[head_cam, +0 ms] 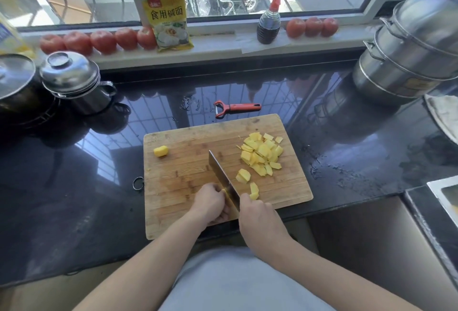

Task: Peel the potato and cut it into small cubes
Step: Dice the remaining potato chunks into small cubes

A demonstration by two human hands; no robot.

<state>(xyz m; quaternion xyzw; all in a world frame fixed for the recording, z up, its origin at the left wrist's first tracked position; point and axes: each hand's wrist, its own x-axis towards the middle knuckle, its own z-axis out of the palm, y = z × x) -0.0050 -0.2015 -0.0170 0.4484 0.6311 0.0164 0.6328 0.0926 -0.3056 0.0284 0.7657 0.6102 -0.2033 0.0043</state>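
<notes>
The potato is peeled and mostly cut: a heap of yellow cubes [262, 153] lies at about two o'clock on the cutting board [188, 172], with a few loose pieces [244, 175] just below it and more at the right hand. The peeler [235, 108] lies idle on the dark surface [347, 149] just past the board's twelve o'clock edge. One uncut chunk [160, 151] sits alone near the board's ten o'clock corner, well apart from the rest. The left hand [210, 203] has its fingers curled down over what looks like a remaining piece under the knife [223, 179], though that piece is mostly hidden. The right hand [259, 219] is closed on the knife's handle, the blade running toward eleven o'clock. Left to do, by my reading: finish the piece under the blade, then the lone chunk. The board's near edge overhangs the surface at six o'clock, so hard downward pressure there could tip it. The board's centre is open; the heap sits close to the three o'clock edge and could spill if pushed further.
</notes>
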